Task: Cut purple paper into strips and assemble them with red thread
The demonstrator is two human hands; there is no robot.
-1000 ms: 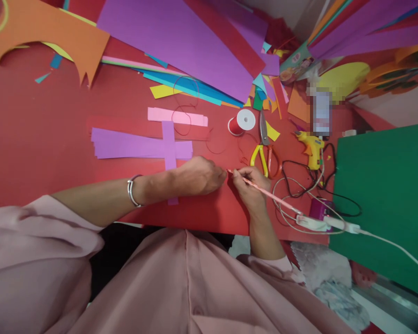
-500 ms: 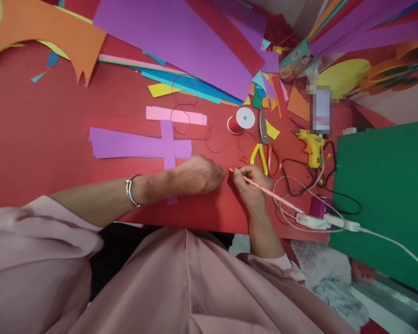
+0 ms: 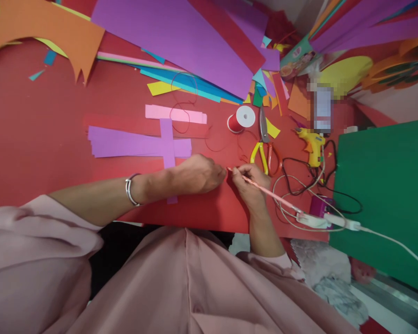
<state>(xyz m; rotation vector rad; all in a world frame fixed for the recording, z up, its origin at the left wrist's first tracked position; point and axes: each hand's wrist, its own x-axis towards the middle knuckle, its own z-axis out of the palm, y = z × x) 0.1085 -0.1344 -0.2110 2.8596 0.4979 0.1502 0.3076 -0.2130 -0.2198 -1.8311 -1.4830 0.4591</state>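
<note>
My left hand [image 3: 198, 174], with a silver bangle on its wrist, rests curled on a red paper sheet [image 3: 202, 211] and pinches something tiny near its fingertips that I cannot make out. My right hand [image 3: 250, 182] is closed round a thin pink stick [image 3: 270, 195] that slants down to the right; its tip meets the left fingers. Thin red thread [image 3: 244, 155] lies just beyond both hands. A red thread spool [image 3: 242, 120] stands further back. A purple paper cross [image 3: 142, 144] lies left of my left hand.
Yellow-and-orange scissors [image 3: 264, 150] and a yellow glue gun [image 3: 311, 146] with tangled cables lie to the right. A green board [image 3: 386, 195] stands at the far right. A pink strip [image 3: 176, 113] and large purple, orange and blue paper sheets cover the back of the red table.
Both hands stay in the same pinch. The view has shifted very slightly; nothing else has visibly moved.
</note>
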